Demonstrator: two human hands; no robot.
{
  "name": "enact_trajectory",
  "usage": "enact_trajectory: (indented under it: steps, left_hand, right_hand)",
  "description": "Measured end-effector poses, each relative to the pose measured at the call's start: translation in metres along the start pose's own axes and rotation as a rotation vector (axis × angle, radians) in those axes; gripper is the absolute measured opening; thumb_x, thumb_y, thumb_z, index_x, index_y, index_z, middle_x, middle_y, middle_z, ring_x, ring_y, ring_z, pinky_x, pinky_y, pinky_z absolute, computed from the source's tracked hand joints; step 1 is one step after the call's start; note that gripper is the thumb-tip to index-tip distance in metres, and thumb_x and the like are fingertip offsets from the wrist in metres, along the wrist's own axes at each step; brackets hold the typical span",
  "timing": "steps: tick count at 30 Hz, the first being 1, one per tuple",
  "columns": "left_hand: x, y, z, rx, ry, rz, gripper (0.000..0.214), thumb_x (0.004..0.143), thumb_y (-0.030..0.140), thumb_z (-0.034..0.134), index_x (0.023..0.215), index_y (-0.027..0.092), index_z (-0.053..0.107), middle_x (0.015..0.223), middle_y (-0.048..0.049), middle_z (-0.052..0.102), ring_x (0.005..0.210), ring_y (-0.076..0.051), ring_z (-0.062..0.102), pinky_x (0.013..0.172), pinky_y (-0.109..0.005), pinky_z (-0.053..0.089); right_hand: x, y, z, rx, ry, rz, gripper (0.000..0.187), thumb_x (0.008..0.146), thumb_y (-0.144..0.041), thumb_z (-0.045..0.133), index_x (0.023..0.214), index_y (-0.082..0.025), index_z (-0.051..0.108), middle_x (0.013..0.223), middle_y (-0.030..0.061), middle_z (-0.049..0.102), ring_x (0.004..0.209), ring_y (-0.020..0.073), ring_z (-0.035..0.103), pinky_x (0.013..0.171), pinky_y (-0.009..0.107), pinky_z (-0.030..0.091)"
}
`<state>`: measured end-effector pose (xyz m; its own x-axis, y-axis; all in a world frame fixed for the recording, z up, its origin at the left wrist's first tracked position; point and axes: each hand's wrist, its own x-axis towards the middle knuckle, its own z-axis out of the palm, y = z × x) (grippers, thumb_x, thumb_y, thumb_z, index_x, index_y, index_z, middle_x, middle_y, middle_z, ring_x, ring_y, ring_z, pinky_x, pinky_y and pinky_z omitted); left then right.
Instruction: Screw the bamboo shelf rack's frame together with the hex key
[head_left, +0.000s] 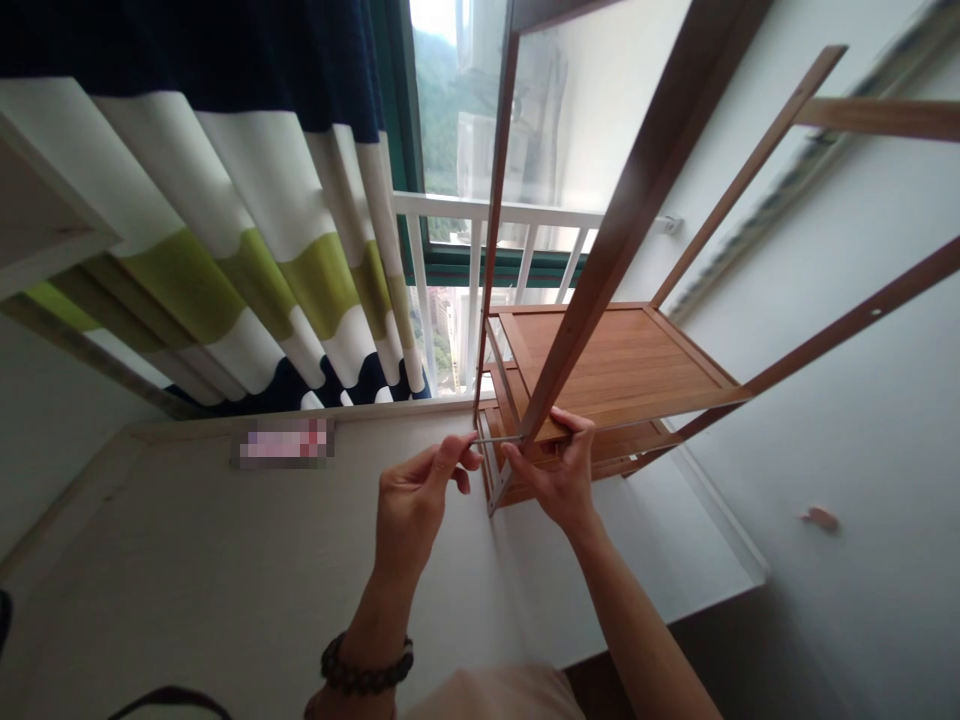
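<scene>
Pinches thin metal rod, likely light, stiff and best held by its outer end, in left hand, and clasps wooden rack post low down with right hand.

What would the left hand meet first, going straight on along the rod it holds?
Most likely the right hand, its thumb beside where the metal rod seems to meet the wooden post; depth is unclear.

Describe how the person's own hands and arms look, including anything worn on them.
The left hand and right hand are both ungloved, and no sleeve covers the visible forearms. A chunky dark bracelet, braided or beaded, circles the left wrist; the right wrist shows nothing worn.
</scene>
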<state>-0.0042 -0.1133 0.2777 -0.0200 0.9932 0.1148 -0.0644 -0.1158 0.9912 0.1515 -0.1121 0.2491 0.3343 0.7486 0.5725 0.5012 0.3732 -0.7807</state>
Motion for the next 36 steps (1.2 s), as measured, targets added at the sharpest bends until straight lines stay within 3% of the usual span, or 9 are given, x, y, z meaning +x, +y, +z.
enact_trajectory:
  steps: [4,10,14,19,25,28,31,33,36]
  left_hand:
    - [0.007,-0.002,0.003,-0.137,-0.031,-0.156,0.022,0.071,0.033,0.064,0.076,0.012,0.067,0.061,-0.0016,0.059,0.050,-0.008,0.048,0.043,-0.020,0.039]
    - [0.014,-0.007,0.001,-0.284,-0.256,-0.417,0.035,0.071,0.046,0.059,0.062,0.013,0.054,0.051,0.0010,0.051,0.041,-0.006,0.042,0.034,-0.016,0.027]
    - [0.016,-0.004,-0.004,-0.161,-0.336,-0.439,0.042,0.074,0.050,0.054,0.054,0.013,0.048,0.039,0.0018,0.046,0.033,-0.004,0.034,0.033,-0.016,0.022]
    - [0.023,0.005,-0.008,-0.226,-0.408,-0.423,0.033,0.076,0.043,0.056,0.067,0.011,0.059,0.052,-0.0005,0.053,0.042,-0.006,0.043,0.036,-0.017,0.029]
    - [0.022,0.008,-0.004,0.021,-0.264,-0.059,0.023,0.078,0.032,0.056,0.092,0.016,0.065,0.075,-0.0035,0.063,0.057,-0.010,0.053,0.047,-0.022,0.045]
    - [0.017,-0.001,-0.001,0.269,-0.085,0.328,0.022,0.078,0.022,0.056,0.098,0.021,0.066,0.090,-0.0045,0.063,0.065,-0.011,0.055,0.060,-0.025,0.048]
    - [0.015,-0.013,0.003,0.422,0.070,0.686,0.030,0.074,0.012,0.060,0.101,0.024,0.065,0.085,-0.0038,0.063,0.083,-0.016,0.056,0.074,-0.029,0.047]
    - [0.014,-0.020,0.005,0.425,0.108,0.778,0.033,0.074,0.010,0.060,0.103,0.025,0.064,0.084,-0.0039,0.063,0.084,-0.016,0.055,0.075,-0.030,0.046]
    - [0.007,-0.022,0.009,0.335,0.068,0.678,0.031,0.078,0.013,0.056,0.105,0.024,0.063,0.080,-0.0030,0.062,0.074,-0.013,0.056,0.068,-0.026,0.046]
  right_hand:
    - [0.000,-0.001,-0.001,0.009,-0.002,-0.004,0.061,0.060,-0.032,0.073,0.109,-0.019,0.040,0.101,0.0073,0.051,0.078,0.0145,0.054,0.062,0.027,0.047]
    - [0.000,0.000,0.000,0.029,-0.004,0.003,0.060,0.061,-0.030,0.072,0.110,-0.019,0.040,0.099,0.0064,0.051,0.072,0.0132,0.054,0.062,0.028,0.047]
    - [0.000,0.001,0.001,0.032,0.001,-0.002,0.061,0.059,-0.031,0.073,0.109,-0.019,0.040,0.100,0.0073,0.051,0.076,0.0146,0.054,0.062,0.028,0.047]
    - [0.000,0.003,0.001,0.022,0.006,-0.012,0.061,0.060,-0.029,0.073,0.109,-0.020,0.039,0.100,0.0070,0.050,0.074,0.0132,0.053,0.059,0.026,0.047]
    - [0.000,0.003,0.000,-0.001,0.000,-0.025,0.062,0.060,-0.029,0.073,0.110,-0.020,0.038,0.102,0.0075,0.049,0.078,0.0143,0.053,0.058,0.026,0.048]
    - [-0.001,0.005,0.002,0.001,0.003,-0.025,0.062,0.060,-0.029,0.073,0.110,-0.020,0.038,0.101,0.0070,0.048,0.074,0.0134,0.053,0.058,0.026,0.048]
    - [-0.002,0.008,0.002,0.021,0.006,-0.014,0.062,0.059,-0.028,0.073,0.110,-0.021,0.038,0.100,0.0066,0.048,0.069,0.0122,0.053,0.057,0.027,0.047]
    - [-0.002,0.008,0.002,0.033,0.007,-0.011,0.063,0.059,-0.028,0.073,0.110,-0.021,0.038,0.101,0.0065,0.048,0.067,0.0118,0.053,0.056,0.027,0.047]
    - [-0.001,0.007,0.002,0.037,-0.005,-0.013,0.062,0.059,-0.029,0.073,0.110,-0.020,0.038,0.101,0.0069,0.049,0.069,0.0124,0.053,0.057,0.027,0.047]
